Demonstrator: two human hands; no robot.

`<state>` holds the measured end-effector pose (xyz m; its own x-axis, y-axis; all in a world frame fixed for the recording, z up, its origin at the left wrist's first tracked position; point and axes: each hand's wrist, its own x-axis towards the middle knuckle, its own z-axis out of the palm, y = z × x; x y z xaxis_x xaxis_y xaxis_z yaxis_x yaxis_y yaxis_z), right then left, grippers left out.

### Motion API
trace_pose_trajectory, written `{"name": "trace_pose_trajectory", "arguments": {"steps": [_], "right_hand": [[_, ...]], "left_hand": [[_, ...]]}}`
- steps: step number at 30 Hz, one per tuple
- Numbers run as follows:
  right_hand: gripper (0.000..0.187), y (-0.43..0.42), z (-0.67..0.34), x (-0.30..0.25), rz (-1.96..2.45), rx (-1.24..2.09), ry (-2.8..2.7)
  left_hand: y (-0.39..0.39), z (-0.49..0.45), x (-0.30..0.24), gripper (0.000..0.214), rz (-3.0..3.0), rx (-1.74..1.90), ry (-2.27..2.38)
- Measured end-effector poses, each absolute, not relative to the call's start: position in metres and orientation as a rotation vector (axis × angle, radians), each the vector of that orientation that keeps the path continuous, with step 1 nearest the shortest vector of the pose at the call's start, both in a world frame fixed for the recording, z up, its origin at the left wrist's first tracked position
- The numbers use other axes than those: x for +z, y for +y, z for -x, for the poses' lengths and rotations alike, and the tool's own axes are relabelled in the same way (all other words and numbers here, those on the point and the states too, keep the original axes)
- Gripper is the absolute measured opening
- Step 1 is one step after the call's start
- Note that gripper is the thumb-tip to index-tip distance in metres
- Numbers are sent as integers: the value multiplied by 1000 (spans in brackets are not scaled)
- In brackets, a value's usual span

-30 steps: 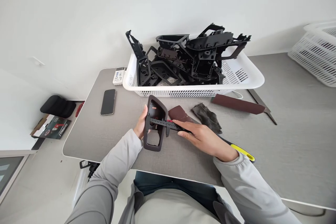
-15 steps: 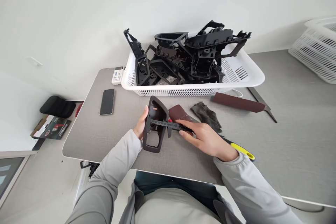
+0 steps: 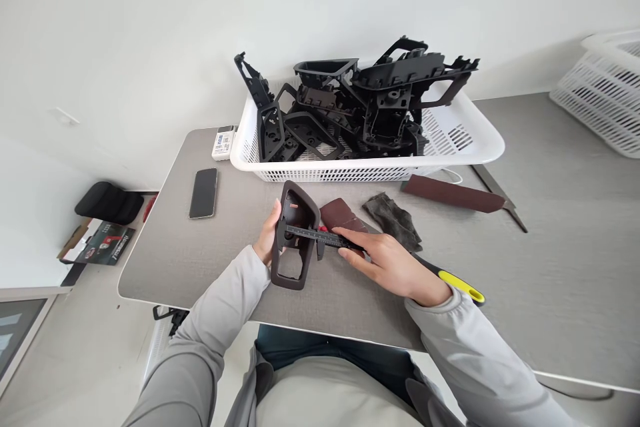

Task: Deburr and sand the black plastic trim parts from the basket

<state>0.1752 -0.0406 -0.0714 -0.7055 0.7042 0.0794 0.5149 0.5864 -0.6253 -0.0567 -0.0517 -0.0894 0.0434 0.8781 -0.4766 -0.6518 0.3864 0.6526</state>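
Observation:
My left hand grips a dark brown plastic trim frame by its left side, holding it tilted up over the table. A black caliper lies across the frame's opening, one jaw by the left edge and the other by the right edge. Its beam is held by my right hand, with the index finger stretched along it. Behind the caliper lies a dark red sandpaper piece, and a small red thing beside it is mostly hidden. A dark grey cloth rests to the right.
A white basket full of black plastic parts stands at the back. Around it are a phone, a small white box, a sandpaper roll, a file and a yellow-black handle. Another white basket stands far right.
The frame and the caliper have shifted very slightly left together with my hands. Both grips look the same.

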Motion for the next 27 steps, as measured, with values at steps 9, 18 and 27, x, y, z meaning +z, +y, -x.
{"name": "trace_pose_trajectory", "arguments": {"steps": [9,18,27], "right_hand": [[46,-40,-175,-71,994,843,-2498],[45,-41,-175,-82,979,822,-2423],[58,-50,-165,-81,973,739,-2574]], "left_hand": [[-52,57,-88,50,-300,1188,978],[-53,57,-84,50,-246,1222,953],[-46,66,-72,60,-229,1351,888]]}}
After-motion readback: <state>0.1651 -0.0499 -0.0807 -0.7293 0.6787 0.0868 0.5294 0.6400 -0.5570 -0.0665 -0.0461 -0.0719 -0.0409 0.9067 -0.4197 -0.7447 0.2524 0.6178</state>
